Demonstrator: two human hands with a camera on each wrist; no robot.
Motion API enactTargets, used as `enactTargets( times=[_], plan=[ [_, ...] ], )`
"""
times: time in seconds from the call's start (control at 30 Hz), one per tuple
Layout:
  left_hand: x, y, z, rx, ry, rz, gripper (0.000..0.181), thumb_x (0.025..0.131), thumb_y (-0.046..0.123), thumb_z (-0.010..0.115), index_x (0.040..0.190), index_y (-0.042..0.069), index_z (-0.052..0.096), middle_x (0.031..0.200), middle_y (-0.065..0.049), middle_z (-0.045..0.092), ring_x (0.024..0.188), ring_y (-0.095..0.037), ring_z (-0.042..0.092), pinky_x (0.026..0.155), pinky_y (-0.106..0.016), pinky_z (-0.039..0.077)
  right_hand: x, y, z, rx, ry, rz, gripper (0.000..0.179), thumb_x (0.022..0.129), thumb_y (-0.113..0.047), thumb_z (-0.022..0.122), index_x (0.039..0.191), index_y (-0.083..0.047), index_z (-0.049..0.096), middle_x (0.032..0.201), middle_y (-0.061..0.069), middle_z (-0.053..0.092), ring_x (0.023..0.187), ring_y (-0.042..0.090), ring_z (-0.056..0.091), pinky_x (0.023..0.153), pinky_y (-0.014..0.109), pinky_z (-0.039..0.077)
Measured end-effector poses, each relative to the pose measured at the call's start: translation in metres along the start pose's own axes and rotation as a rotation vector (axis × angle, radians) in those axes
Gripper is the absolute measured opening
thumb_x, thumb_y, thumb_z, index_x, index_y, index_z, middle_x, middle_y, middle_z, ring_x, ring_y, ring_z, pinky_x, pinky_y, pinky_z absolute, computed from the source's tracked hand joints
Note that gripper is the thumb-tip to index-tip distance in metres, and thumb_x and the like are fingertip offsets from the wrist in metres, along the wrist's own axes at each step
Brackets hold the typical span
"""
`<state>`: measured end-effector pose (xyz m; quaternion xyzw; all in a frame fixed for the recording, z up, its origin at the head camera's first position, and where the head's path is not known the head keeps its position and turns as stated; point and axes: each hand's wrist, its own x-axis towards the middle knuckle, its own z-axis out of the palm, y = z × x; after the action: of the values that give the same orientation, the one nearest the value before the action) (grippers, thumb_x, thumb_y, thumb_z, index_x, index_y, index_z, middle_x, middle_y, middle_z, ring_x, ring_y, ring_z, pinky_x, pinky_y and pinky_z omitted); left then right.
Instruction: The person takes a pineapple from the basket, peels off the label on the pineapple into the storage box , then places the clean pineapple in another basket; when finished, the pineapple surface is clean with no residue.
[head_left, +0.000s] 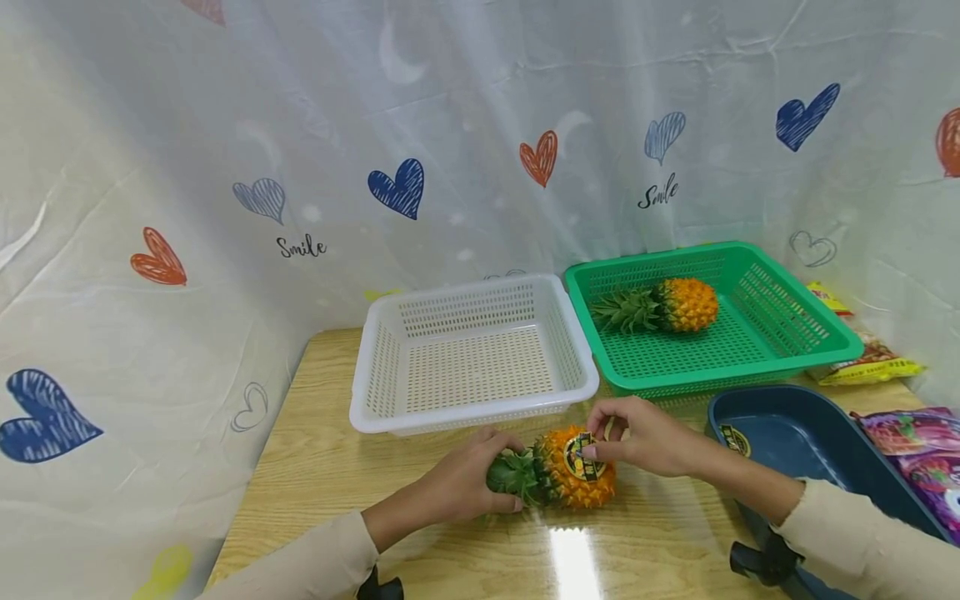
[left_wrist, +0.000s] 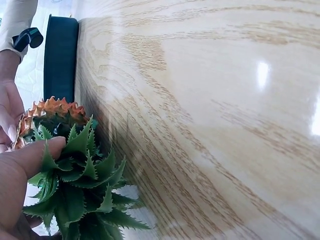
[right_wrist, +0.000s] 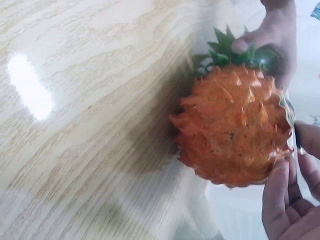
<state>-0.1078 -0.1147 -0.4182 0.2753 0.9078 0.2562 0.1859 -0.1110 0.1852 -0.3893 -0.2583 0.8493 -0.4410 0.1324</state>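
Note:
A pineapple (head_left: 557,467) lies on its side on the wooden table, its leafy crown (left_wrist: 80,185) pointing left. My left hand (head_left: 468,479) grips the crown, with the thumb over the leaves and the other fingers partly hidden behind them. A round black-and-gold sticker (head_left: 584,457) is on the upper face of the orange fruit. At the sticker's right edge, my right hand (head_left: 637,437) pinches it between thumb and index finger. In the right wrist view, these fingertips are right against the side of the spiky fruit (right_wrist: 232,125), and the sticker shows only edge-on.
Behind the hands stands a white basket (head_left: 382,412). A green basket (head_left: 765,367) beside it holds another pineapple (head_left: 686,304). At the right, a dark blue tub (head_left: 795,433) has a similar sticker (head_left: 735,440) on its rim. Snack bags (head_left: 870,362) and purple packs (head_left: 918,458) lie beyond.

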Motion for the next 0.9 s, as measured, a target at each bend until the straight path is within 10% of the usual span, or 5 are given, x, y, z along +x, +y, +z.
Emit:
enactTargets(
  times=[0.9],
  plan=[
    [-0.0005, 0.0025, -0.0022, 0.017, -0.008, 0.019, 0.059, 0.085, 0.041, 0.08, 0.135, 0.029, 0.052, 0.139, -0.006, 0.049, 0.12, -0.03, 0.058, 0.09, -0.045, 0.053, -0.0031, 0.0034, 0.0012, 0.112, -0.033, -0.092, 0.013, 0.094, -0.02, 0.072, 0.092, -0.01, 0.064, 0.089, 0.003, 0.063, 0.075, 0.012, 0.061, 0.06, 0.028, 0.05]
  ],
)
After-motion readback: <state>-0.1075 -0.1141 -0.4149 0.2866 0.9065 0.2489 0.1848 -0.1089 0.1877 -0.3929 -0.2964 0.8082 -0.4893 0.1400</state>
